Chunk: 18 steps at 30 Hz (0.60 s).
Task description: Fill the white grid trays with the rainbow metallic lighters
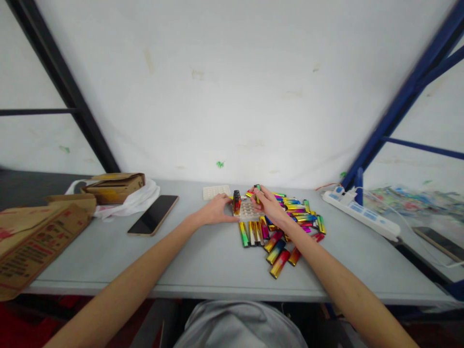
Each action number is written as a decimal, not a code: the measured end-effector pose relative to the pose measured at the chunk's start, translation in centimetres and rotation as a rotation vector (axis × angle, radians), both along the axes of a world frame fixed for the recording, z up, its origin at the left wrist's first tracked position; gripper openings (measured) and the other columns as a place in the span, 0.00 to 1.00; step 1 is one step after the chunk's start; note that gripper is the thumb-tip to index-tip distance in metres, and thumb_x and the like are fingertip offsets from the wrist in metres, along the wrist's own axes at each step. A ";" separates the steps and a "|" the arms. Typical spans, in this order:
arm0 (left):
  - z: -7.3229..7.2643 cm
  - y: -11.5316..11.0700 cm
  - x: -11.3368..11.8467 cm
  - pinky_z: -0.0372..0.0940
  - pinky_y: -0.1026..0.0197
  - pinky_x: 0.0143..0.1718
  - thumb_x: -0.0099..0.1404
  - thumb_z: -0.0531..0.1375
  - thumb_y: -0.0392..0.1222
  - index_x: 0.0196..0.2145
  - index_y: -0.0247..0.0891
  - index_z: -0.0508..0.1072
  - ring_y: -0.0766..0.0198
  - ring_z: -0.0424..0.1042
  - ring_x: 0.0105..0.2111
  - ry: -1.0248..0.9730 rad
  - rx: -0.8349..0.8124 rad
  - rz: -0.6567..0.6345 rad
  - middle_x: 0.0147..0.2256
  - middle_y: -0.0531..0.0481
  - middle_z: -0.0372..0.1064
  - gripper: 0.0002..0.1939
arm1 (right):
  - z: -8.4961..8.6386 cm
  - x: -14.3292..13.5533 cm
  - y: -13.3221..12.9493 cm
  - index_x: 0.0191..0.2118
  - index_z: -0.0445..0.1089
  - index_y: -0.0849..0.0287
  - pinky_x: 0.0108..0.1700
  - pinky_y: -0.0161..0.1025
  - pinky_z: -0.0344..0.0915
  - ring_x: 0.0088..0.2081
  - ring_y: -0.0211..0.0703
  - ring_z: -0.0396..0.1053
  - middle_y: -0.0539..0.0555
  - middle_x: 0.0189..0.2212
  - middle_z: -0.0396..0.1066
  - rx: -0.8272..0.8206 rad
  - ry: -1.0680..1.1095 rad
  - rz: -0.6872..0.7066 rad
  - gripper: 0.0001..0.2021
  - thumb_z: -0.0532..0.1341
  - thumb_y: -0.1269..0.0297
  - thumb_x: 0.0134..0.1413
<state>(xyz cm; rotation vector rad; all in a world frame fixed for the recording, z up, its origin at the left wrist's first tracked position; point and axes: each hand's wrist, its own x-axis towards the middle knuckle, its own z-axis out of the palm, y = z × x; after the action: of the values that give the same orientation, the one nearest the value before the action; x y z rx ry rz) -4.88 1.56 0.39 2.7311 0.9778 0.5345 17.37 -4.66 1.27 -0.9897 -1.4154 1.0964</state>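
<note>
Several shiny multicoloured lighters [279,263] lie scattered on the grey table, mostly right of and in front of a pale tray with small compartments [247,210]. A few lighters stand upright at the tray's left end [237,203]. My left hand [216,210] is at that end, thumb and fingers apart around its edge, with nothing visibly gripped. Above the tray's right part, my right hand [267,203] pinches a green lighter [257,189] upright between its fingers. My right hand and forearm hide part of the pile.
Another pale tray [216,192] lies behind my left hand. A black phone [153,215], a white plastic bag [139,203] and cardboard boxes [43,232] occupy the left. On the right are a white power strip [362,215] and another phone [438,243]. A wall [232,96] rises behind.
</note>
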 end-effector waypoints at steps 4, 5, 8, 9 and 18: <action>0.0 0.1 0.0 0.66 0.52 0.53 0.56 0.66 0.65 0.50 0.35 0.77 0.45 0.72 0.49 -0.002 0.000 -0.015 0.48 0.39 0.75 0.34 | -0.3 -1.0 -0.1 0.34 0.60 0.53 0.21 0.33 0.46 0.20 0.34 0.45 0.42 0.21 0.48 -0.034 0.009 -0.037 0.24 0.59 0.35 0.56; -0.1 0.1 0.0 0.66 0.52 0.53 0.57 0.66 0.65 0.50 0.35 0.77 0.45 0.72 0.50 -0.001 0.001 -0.018 0.48 0.39 0.75 0.34 | -0.4 -1.1 -0.2 0.33 0.60 0.53 0.21 0.33 0.46 0.20 0.35 0.46 0.42 0.21 0.48 -0.019 -0.020 -0.068 0.24 0.59 0.35 0.57; -0.3 0.3 -0.1 0.66 0.52 0.53 0.58 0.65 0.66 0.49 0.35 0.77 0.46 0.72 0.50 0.002 0.010 -0.028 0.48 0.39 0.75 0.33 | -0.8 -1.3 -0.3 0.28 0.58 0.54 0.23 0.34 0.49 0.22 0.36 0.50 0.44 0.20 0.51 0.089 -0.165 -0.204 0.25 0.56 0.36 0.60; -0.4 0.3 -0.1 0.65 0.52 0.53 0.58 0.65 0.66 0.49 0.35 0.77 0.46 0.72 0.50 -0.001 0.013 -0.031 0.48 0.39 0.75 0.33 | -0.9 -1.3 -0.4 0.26 0.57 0.54 0.24 0.35 0.50 0.23 0.37 0.51 0.45 0.20 0.52 0.129 -0.216 -0.248 0.25 0.56 0.37 0.61; -0.6 0.5 -0.1 0.66 0.52 0.53 0.57 0.65 0.67 0.49 0.36 0.77 0.47 0.72 0.49 -0.014 0.019 -0.032 0.47 0.40 0.76 0.34 | -1.3 -1.7 -0.6 0.20 0.54 0.55 0.27 0.37 0.49 0.24 0.38 0.53 0.46 0.18 0.53 0.217 -0.424 -0.376 0.18 0.53 0.56 0.58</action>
<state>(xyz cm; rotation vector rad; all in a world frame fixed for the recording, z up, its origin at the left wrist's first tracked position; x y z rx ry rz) -4.95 2.05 -0.22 2.7514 0.9284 0.5591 15.67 -5.23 0.00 -1.3122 -1.5574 0.4614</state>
